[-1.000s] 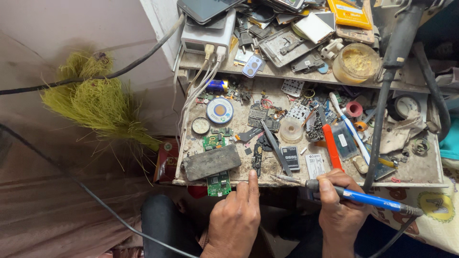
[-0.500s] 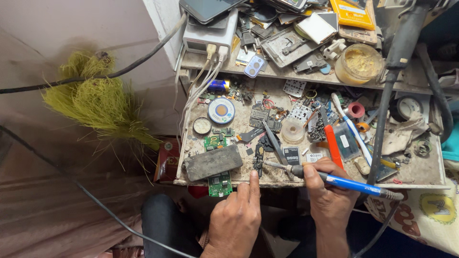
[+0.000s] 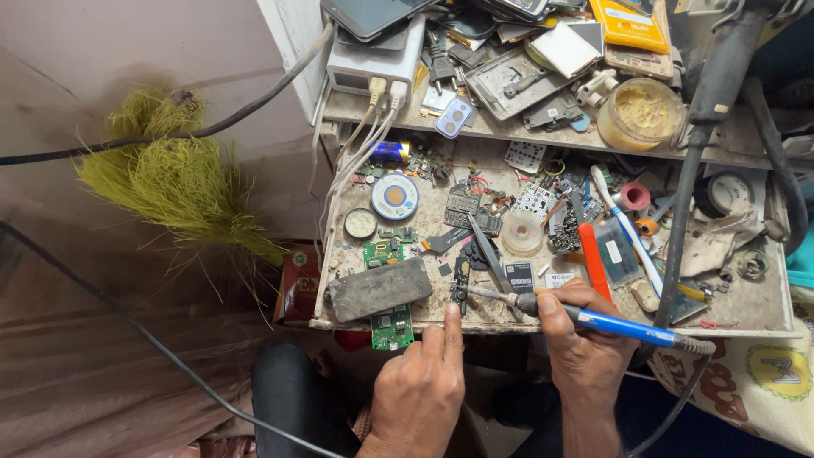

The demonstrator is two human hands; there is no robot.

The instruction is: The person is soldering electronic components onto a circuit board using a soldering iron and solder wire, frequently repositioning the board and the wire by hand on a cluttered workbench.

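My right hand (image 3: 577,339) grips a blue-handled soldering iron (image 3: 610,322); its metal tip reaches left to a small dark narrow circuit board (image 3: 460,284) near the front edge of the workbench (image 3: 763,309). My left hand (image 3: 420,386) hovers below the bench edge, index finger stretched up toward that board, holding nothing I can see. A grey rectangular block (image 3: 379,288) lies on a green circuit board (image 3: 392,326) just left of my left hand. Tweezers (image 3: 487,246) lie above the small board.
The bench is crowded: a solder wick reel (image 3: 395,196), a clear tape roll (image 3: 521,232), an orange cutter (image 3: 593,263), a jar of yellow paste (image 3: 640,114), a white charger hub (image 3: 373,64) with cables, phone parts. A yellow-green broom (image 3: 178,182) leans at left.
My right hand has carried the soldering iron leftward, bringing its tip from the bench's right front to the small dark board. My left hand has stayed put.
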